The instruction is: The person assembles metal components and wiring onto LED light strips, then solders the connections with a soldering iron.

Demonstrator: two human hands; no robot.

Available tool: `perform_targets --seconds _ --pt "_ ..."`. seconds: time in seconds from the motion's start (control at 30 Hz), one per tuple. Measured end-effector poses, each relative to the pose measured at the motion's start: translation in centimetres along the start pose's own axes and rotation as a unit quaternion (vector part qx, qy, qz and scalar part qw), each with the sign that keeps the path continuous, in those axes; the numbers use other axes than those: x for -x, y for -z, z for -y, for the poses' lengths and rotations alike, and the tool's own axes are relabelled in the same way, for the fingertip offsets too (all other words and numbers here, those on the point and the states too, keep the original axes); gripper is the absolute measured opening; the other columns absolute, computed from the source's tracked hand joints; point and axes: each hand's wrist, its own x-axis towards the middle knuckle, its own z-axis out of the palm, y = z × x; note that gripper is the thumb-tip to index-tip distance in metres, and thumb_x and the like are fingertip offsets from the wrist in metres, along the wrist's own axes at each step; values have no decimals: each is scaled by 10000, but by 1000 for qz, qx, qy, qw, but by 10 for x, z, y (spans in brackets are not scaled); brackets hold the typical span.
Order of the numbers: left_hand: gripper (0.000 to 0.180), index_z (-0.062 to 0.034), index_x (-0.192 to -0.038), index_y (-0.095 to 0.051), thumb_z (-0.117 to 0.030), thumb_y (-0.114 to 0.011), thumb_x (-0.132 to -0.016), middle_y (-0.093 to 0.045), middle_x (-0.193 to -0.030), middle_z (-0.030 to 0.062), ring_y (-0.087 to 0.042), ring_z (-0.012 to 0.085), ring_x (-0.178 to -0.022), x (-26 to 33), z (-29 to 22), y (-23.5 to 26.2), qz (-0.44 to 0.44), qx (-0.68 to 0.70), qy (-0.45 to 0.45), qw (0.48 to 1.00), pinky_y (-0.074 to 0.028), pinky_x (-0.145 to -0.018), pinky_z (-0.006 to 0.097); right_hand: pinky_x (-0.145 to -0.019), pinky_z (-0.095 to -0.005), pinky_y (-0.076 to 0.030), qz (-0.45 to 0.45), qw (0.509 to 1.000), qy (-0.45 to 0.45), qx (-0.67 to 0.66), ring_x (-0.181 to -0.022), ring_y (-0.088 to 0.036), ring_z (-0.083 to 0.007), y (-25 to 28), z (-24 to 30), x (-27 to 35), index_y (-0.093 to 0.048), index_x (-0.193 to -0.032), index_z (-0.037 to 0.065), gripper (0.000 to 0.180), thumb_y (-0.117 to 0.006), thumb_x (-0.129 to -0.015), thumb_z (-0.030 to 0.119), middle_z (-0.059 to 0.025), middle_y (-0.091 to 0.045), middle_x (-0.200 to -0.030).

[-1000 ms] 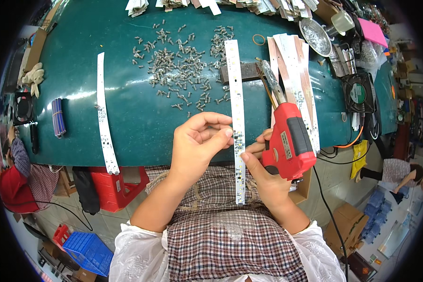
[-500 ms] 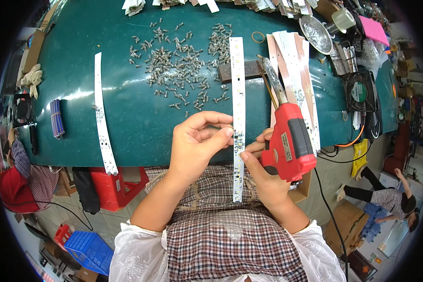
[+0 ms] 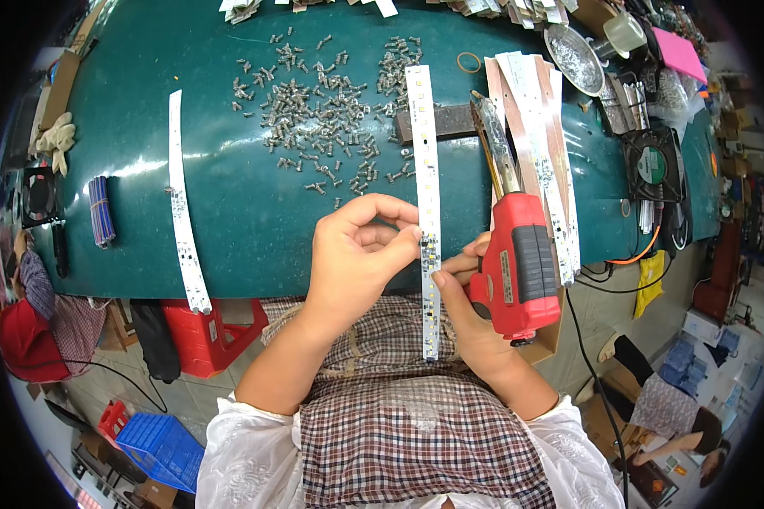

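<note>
A long white LED circuit strip [image 3: 427,170] stands nearly upright across the table's front edge, with small chips clustered about its middle. My left hand [image 3: 352,254] pinches its left edge between thumb and fingers, by the chips. My right hand [image 3: 480,327] holds the strip's right edge with the thumb and also keeps a red and black soldering gun [image 3: 516,263] in its grip. The gun's tip points away from me, beside the strip's right side. Fingers of my right hand are partly hidden behind the strip and gun.
Small metal parts [image 3: 318,114] lie heaped beyond my hands. A dark bar [image 3: 454,121] lies behind the strip. Several more strips [image 3: 530,127] are stacked right, one strip [image 3: 178,204] lies left, near a wire bundle [image 3: 102,212]. A small fan [image 3: 652,164] stands right; another person [image 3: 671,416] is behind it.
The soldering gun has tilted more upright and shifted slightly. The strip's top has leaned a little to the left. Both hands keep hold. The person at the right has moved lower in the picture.
</note>
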Motion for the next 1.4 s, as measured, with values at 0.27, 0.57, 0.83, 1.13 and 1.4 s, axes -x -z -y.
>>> perform_targets --seconds 0.27,0.57,0.83,1.13,1.4 --pt "179 22 -986 -650 -28 -662 -815 -695 -796 69 -668 101 -671 -13 13 -6 -61 -125 7 990 -527 -622 245 -723 -269 -505 -130 989 39 -52 -835 -616 -135 -6 -6 1 -480 -1106 1 342 -655 -828 -94 -112 -575 -1015" --pt "224 -23 -993 -656 -25 -694 -772 -675 -898 75 -645 114 -607 -13 -1 -13 -115 -418 -118 893 -504 -574 247 -684 -325 -487 26 993 -101 50 -721 -587 -195 49 18 46 -576 -1051 -31 147 -565 -918 31 -108 -584 -828" --pt "247 -70 -977 -677 6 -668 -742 -651 -928 49 -588 104 -559 -17 6 -5 -59 -427 -192 881 -459 -529 248 -574 -296 -445 29 993 -88 74 -647 -550 -170 53 -11 69 -562 -962 -6 98 -595 -879 33 -93 -559 -787" --pt "251 -66 -971 -695 27 -654 -741 -648 -908 42 -541 91 -518 -18 6 -4 -59 -423 -206 881 -437 -509 241 -558 -305 -440 26 994 -86 62 -626 -547 -185 49 -18 74 -559 -924 10 98 -618 -850 36 -96 -564 -781" --pt "242 -68 -964 -711 29 -651 -751 -652 -883 40 -506 88 -493 -20 12 -2 -62 -424 -233 873 -415 -485 244 -641 -356 -495 0 991 -114 68 -723 -631 -271 48 -21 76 -642 -969 -12 215 -694 -766 38 -139 -633 -857"
